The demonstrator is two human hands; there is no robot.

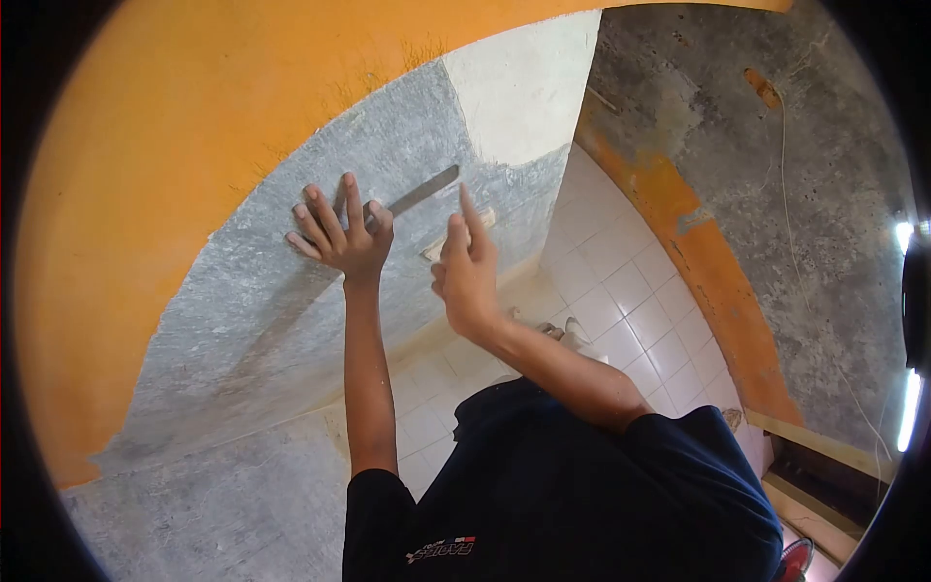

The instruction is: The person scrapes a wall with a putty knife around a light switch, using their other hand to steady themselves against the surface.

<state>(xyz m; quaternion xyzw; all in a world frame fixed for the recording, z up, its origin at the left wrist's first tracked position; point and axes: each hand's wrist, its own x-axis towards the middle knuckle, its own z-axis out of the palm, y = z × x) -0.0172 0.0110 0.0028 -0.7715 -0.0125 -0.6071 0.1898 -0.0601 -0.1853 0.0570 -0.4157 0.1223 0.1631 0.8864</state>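
My left hand [351, 238] is spread on the rough grey part of the wall [388, 126], fingers apart, holding nothing. To its right my right hand [470, 281] is closed, with the index finger stretched up and the thumb beside it. Anything it may hold is too blurred to tell. A dark narrow strip [427, 190] with a rounded end slants across the grey surface between the hands; I cannot tell if it is a shadow or an object. Behind my right hand sits a pale rectangular plate [433, 249] on the wall.
Orange paint [145, 145] borders the grey area, with a white patch [529, 87] above it. White floor tiles [621, 291] lie below. Another grey wall [737, 155] with a hanging cord [787, 209] stands at the right. A red object [797, 560] shows at the lower right.
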